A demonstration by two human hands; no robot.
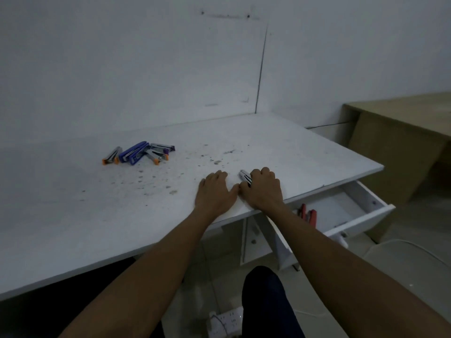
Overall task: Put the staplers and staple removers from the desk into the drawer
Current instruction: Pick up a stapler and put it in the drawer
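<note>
Your right hand (262, 189) is closed around a silver stapler (244, 176) on the desk (305, 152) edge, mostly hidden; your left hand (213, 191) lies flat and empty beside it; pile of staplers (139, 154) far left; open drawer (361, 215) shows red items (308, 213), half hidden.

The place looks like a bare office room: a plain white laminate desk (97, 215) set against blank white walls (122, 57), a cluster of blue and orange staplers (139, 154), an open white drawer (351, 211), and a light wooden desk (400, 132) beside it.
</note>
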